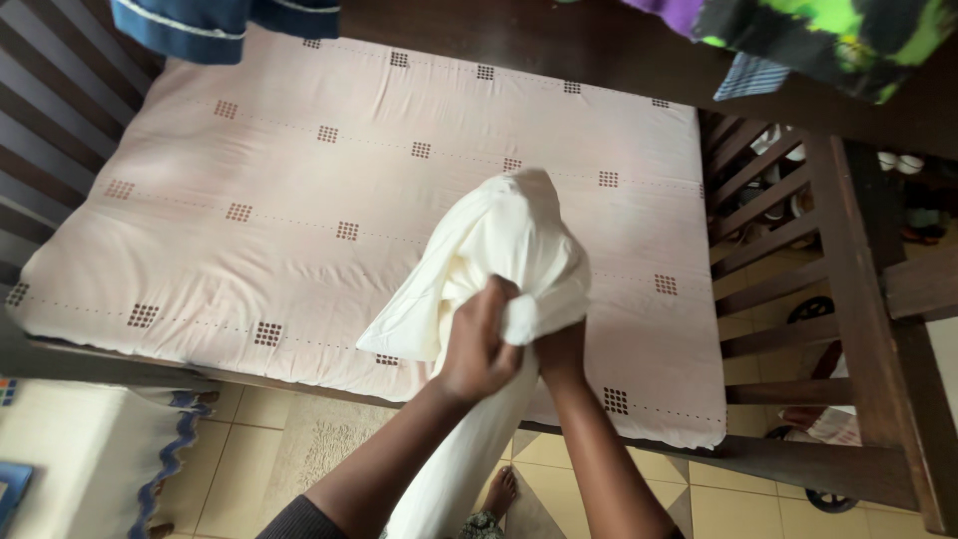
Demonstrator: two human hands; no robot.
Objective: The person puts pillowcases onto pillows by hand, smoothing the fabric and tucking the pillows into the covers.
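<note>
A cream white cloth (504,240) is bunched up in front of me over the near edge of a small mattress. My left hand (479,344) is closed around its lower folds. My right hand (561,351) sits just to the right, partly hidden under the fabric, and grips it too. The rest of the cloth hangs down between my forearms toward the floor. The mattress (299,180) is covered with a pale pink sheet printed with small brown square patterns.
A dark wooden slatted frame (848,299) rises on the right of the mattress. Blue clothing (215,20) and a green patterned garment (828,35) hang at the top. A bare foot (502,491) stands on the tiled floor, beside a beige mat (319,444).
</note>
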